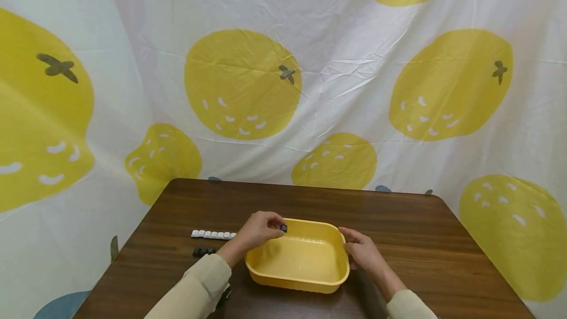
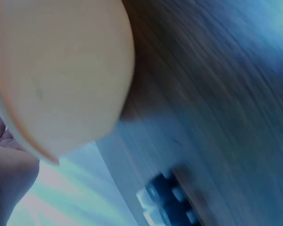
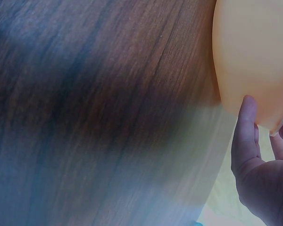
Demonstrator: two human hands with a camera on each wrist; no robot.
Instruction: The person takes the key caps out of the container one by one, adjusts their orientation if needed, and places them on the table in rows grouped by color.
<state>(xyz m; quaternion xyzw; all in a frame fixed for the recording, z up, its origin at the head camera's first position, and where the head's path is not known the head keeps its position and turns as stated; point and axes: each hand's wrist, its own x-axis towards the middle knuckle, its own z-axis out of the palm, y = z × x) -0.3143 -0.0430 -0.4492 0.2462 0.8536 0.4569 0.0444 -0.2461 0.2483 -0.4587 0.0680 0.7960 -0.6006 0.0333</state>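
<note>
A small dark keycap (image 1: 284, 228) is pinched in the fingertips of my left hand (image 1: 261, 229), above the far left part of a yellow plastic basin (image 1: 301, 283). My right hand (image 1: 364, 252) grips the basin's right rim, with the thumb at the rim and fingers along the outer wall; the right wrist view shows those fingers (image 3: 245, 122) against the wall. To the left lies a row of white keycaps (image 1: 214, 235), partly hidden by the left hand. Nearer me sits a short row of black keycaps (image 1: 203, 251), its right end covered by the left forearm.
More dark pieces (image 1: 224, 297) show beside the left sleeve, mostly hidden. Everything stands on a brown wooden table (image 1: 412, 240). Behind the table's far edge hangs a white cloth (image 1: 336, 78) printed with lemons.
</note>
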